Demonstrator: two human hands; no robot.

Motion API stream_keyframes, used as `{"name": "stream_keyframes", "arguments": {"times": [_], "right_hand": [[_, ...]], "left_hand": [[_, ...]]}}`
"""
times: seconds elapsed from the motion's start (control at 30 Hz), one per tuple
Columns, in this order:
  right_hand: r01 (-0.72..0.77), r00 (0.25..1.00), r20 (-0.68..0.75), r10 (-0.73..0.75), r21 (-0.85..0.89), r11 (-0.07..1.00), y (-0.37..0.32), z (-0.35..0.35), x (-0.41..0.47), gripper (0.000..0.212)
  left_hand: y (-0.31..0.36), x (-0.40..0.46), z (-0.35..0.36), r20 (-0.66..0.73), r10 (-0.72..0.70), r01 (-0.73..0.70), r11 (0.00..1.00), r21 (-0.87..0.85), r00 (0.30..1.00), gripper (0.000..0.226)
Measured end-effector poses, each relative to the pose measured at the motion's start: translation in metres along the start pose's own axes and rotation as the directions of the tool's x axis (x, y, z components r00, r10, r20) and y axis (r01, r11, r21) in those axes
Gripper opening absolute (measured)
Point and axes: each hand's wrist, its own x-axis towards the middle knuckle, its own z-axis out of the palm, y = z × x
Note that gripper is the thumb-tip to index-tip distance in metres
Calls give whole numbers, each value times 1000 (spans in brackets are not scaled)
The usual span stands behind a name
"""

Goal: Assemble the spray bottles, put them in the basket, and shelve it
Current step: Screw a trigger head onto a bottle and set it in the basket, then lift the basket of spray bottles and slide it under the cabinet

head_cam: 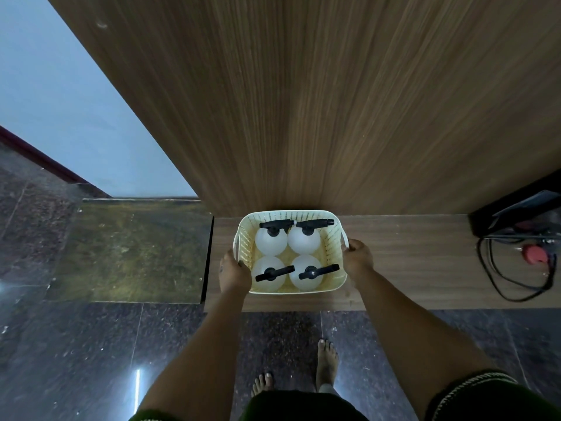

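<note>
A cream perforated basket (334, 238) rests on a low wooden shelf (409, 268) against the wood-grain panel. Inside stand several white spray bottles (303, 243) with black trigger heads (274, 273), packed two by two. My left hand (233, 275) grips the basket's left rim near the handle slot. On the opposite side my right hand (358, 258) is closed over the right handle. Both forearms reach down from the bottom of the view.
The tall wooden panel (334, 101) rises directly behind the basket. Black cables and a red round object (535, 253) lie at the shelf's right end under a dark device (522, 208). Dark polished stone floor (91, 344) and my bare feet (326, 363) lie below.
</note>
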Motion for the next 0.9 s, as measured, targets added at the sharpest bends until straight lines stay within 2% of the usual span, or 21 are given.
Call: {"name": "stream_keyframes", "arguments": {"times": [0.17, 0.33, 0.67, 0.9], "right_hand": [[-17, 1000, 19, 16, 55, 998, -1, -3, 0, 24], [-27, 999, 29, 25, 61, 998, 0, -7, -10, 24], [-53, 998, -40, 55, 59, 997, 18, -29, -64, 23], [-15, 996, -85, 19, 40, 999, 45, -44, -126, 23]], "left_hand": [[-1, 3, -2, 7, -28, 28, 998, -61, 1000, 38], [6, 1, -3, 82, -49, 62, 985, -159, 995, 50], [-6, -28, -23, 155, 19, -3, 994, -105, 988, 47], [-27, -70, -51, 189, 43, -47, 999, 20, 981, 41]]}}
